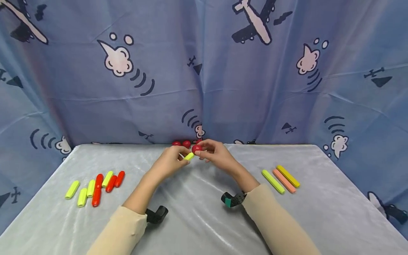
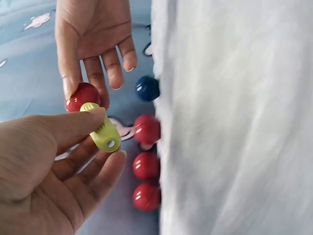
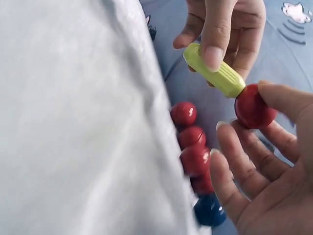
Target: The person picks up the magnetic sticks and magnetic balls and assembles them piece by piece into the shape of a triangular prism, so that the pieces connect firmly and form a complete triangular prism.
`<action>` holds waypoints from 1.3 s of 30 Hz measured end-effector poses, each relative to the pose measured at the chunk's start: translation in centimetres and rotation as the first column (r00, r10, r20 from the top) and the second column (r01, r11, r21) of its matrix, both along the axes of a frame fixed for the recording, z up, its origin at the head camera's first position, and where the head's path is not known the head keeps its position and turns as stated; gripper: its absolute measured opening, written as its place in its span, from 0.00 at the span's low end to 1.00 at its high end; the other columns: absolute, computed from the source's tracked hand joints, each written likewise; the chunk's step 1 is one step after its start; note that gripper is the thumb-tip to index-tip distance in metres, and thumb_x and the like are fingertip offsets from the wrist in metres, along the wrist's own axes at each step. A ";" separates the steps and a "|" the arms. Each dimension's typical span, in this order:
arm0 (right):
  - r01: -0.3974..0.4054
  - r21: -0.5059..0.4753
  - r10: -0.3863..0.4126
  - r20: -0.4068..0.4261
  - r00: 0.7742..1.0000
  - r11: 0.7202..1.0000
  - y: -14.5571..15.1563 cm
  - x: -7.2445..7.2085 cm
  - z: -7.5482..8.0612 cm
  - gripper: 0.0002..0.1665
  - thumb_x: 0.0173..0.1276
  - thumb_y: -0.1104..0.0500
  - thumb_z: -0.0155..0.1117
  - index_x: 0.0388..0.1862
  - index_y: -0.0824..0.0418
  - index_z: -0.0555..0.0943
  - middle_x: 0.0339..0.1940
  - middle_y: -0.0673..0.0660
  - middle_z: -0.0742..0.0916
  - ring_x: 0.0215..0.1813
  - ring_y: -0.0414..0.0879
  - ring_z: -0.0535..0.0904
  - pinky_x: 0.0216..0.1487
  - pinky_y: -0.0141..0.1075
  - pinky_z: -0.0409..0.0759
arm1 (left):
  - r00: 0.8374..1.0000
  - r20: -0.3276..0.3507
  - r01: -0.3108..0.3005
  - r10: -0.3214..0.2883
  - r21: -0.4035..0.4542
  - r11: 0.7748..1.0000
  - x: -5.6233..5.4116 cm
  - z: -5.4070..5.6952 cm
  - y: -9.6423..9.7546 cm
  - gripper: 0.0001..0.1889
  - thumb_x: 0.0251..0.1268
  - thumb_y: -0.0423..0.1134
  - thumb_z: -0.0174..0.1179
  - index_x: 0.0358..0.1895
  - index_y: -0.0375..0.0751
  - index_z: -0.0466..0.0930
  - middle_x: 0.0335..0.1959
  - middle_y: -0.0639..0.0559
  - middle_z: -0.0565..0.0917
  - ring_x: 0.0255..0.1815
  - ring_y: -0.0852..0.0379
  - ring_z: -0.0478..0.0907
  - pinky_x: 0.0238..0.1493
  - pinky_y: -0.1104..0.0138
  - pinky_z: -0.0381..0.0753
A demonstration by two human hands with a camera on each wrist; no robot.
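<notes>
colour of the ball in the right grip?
Red; the ball shows best in the right wrist view.

R grip (image 3: 279,193) pinches red ball (image 3: 253,108) – L grip (image 3: 232,27) pinches yel-grn stick (image 3: 226,81) w/ 1 end touching ball.

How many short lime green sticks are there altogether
5: one lime stick in the left hand; four on the table at left: the leftmost, the nearest, one just beyond it, one between red sticks. More could be hidden.
</notes>
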State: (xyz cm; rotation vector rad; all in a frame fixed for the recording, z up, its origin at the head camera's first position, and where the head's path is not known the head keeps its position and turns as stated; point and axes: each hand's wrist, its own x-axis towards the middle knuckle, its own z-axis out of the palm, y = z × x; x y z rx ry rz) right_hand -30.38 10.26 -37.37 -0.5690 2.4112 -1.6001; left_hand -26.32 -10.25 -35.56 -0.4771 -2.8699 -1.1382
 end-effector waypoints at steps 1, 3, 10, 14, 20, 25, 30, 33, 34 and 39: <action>0.007 -0.010 -0.007 0.016 1.000 1.000 0.2 0.0 -0.1 0.24 0.70 0.50 0.68 0.60 0.59 0.78 0.50 0.61 0.87 0.48 0.58 0.86 0.47 0.47 0.86 | 1.000 -0.014 0.004 -0.004 0.007 1.000 -0.1 -0.3 0.3 0.13 0.62 0.31 0.68 0.50 0.38 0.86 0.45 0.48 0.89 0.40 0.55 0.84 0.44 0.63 0.85; 0.013 -0.032 -0.011 0.059 0.998 0.999 0.5 0.1 -0.4 0.24 0.70 0.50 0.68 0.59 0.60 0.77 0.50 0.61 0.87 0.44 0.54 0.88 0.40 0.42 0.87 | 0.998 -0.058 0.016 -0.015 0.011 1.000 -0.3 -0.9 0.7 0.12 0.62 0.31 0.69 0.49 0.39 0.87 0.44 0.49 0.89 0.40 0.56 0.84 0.43 0.63 0.84; -0.140 -0.004 0.140 0.047 0.989 0.990 0.6 -0.3 -1.7 0.21 0.69 0.53 0.70 0.57 0.59 0.83 0.35 0.63 0.89 0.29 0.44 0.85 0.28 0.38 0.85 | 0.993 -0.111 -0.005 0.028 0.204 0.979 -0.4 -2.3 1.1 0.10 0.59 0.33 0.72 0.45 0.40 0.88 0.43 0.48 0.90 0.46 0.52 0.86 0.50 0.60 0.87; -0.125 -0.013 0.126 0.016 0.992 0.992 1.0 -0.8 -2.6 0.17 0.68 0.57 0.71 0.53 0.60 0.87 0.29 0.58 0.88 0.27 0.42 0.82 0.27 0.36 0.83 | 0.999 -0.046 -0.005 0.019 0.284 0.959 -0.9 -2.7 0.5 0.13 0.60 0.32 0.71 0.49 0.38 0.86 0.47 0.45 0.89 0.51 0.47 0.86 0.54 0.59 0.86; -0.013 -0.101 0.016 0.032 0.999 0.995 1.8 -1.0 -4.5 0.18 0.69 0.59 0.69 0.54 0.66 0.85 0.29 0.59 0.88 0.25 0.41 0.79 0.26 0.32 0.81 | 0.991 0.035 -0.132 0.128 0.219 0.967 -1.4 -3.2 -0.1 0.16 0.63 0.33 0.68 0.53 0.36 0.84 0.54 0.41 0.86 0.54 0.43 0.85 0.54 0.54 0.85; 0.118 -0.157 -0.106 0.081 0.991 0.980 2.5 -0.5 -5.8 0.19 0.70 0.59 0.68 0.57 0.68 0.83 0.38 0.65 0.89 0.24 0.39 0.80 0.26 0.31 0.82 | 0.989 0.122 -0.091 0.083 0.056 0.994 -2.4 -2.9 1.4 0.19 0.64 0.36 0.68 0.57 0.37 0.83 0.58 0.39 0.84 0.54 0.45 0.84 0.55 0.54 0.84; 0.248 -0.216 -0.239 0.067 0.969 0.944 2.6 -0.9 -5.7 0.19 0.70 0.58 0.68 0.55 0.68 0.83 0.41 0.69 0.90 0.21 0.38 0.79 0.25 0.30 0.81 | 0.999 0.043 -0.018 0.021 -0.070 0.997 -4.8 -2.5 3.2 0.23 0.59 0.32 0.69 0.60 0.38 0.81 0.52 0.39 0.84 0.50 0.47 0.79 0.55 0.54 0.78; 0.302 -0.223 -0.297 0.058 0.953 0.927 2.5 -1.4 -5.4 0.17 0.69 0.59 0.69 0.52 0.67 0.85 0.38 0.67 0.90 0.20 0.38 0.78 0.24 0.29 0.81 | 0.999 0.012 -0.042 0.043 -0.074 0.996 -6.1 -2.6 3.6 0.21 0.58 0.31 0.69 0.57 0.40 0.82 0.50 0.41 0.85 0.50 0.48 0.79 0.56 0.55 0.78; 0.307 -0.217 -0.304 0.049 0.951 0.926 2.4 -1.5 -5.3 0.16 0.69 0.59 0.69 0.52 0.67 0.85 0.37 0.66 0.90 0.20 0.38 0.78 0.24 0.29 0.81 | 0.998 0.003 -0.058 0.058 -0.067 0.996 -6.5 -2.8 3.7 0.20 0.58 0.31 0.69 0.55 0.40 0.83 0.51 0.42 0.86 0.51 0.49 0.80 0.58 0.56 0.79; 0.286 -0.127 -0.288 0.003 0.958 0.950 2.7 -1.7 -5.1 0.18 0.68 0.57 0.70 0.53 0.65 0.85 0.34 0.61 0.89 0.21 0.38 0.79 0.27 0.29 0.81 | 0.996 0.026 -0.088 0.086 0.071 0.994 -7.1 -3.6 3.1 0.13 0.60 0.32 0.69 0.48 0.39 0.86 0.48 0.42 0.88 0.49 0.49 0.84 0.56 0.56 0.80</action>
